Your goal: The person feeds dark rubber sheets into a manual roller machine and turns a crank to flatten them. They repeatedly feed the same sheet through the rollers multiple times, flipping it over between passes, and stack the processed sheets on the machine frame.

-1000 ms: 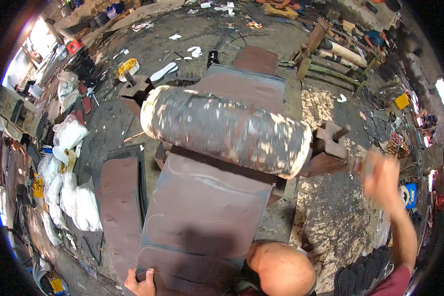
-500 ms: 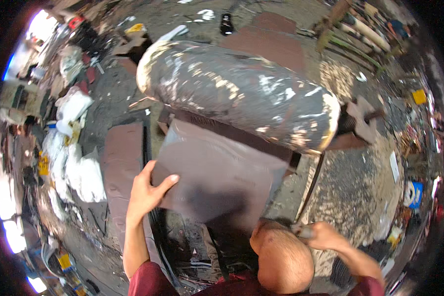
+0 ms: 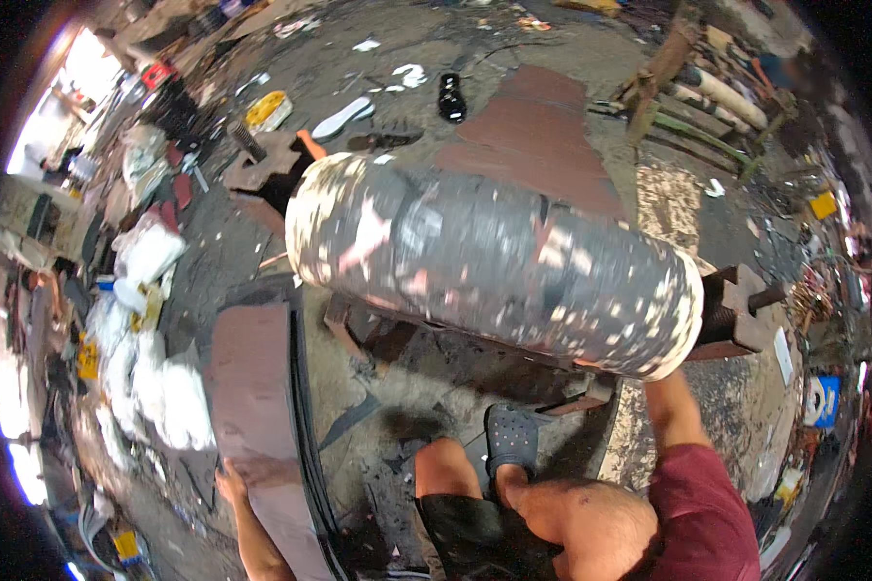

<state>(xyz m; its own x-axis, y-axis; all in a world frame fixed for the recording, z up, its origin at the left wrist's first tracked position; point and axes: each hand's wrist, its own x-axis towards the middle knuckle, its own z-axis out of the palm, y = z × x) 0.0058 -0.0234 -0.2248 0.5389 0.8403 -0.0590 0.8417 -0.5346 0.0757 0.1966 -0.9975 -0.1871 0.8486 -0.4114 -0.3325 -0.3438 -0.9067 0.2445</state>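
Observation:
At the lower left, my left hand (image 3: 231, 482) grips the left edge of a long brown sheet (image 3: 252, 358), the top one of a stack with dark edges. Its fingers show only in part. A thick dark roller (image 3: 484, 261), mottled with cream and pinkish patches, lies across the middle, its surface smeared by motion. My right forearm (image 3: 670, 412) reaches up to the roller's right end. The roller hides my right hand, so its fingers and anything in them cannot be made out.
Metal supports (image 3: 736, 312) hold the roller's ends. My foot in a grey clog (image 3: 512, 438) stands before it. Beyond lie a large brown sheet (image 3: 523, 126), a black sole (image 3: 451, 98) and a white sole (image 3: 342, 118). White bags (image 3: 170, 402) lie left; a patterned board (image 3: 669, 198) lies right.
My left hand has left the broad brown sheet, which is out of sight, and moved down to the stack. My right hand has gone from beside my knee to behind the roller.

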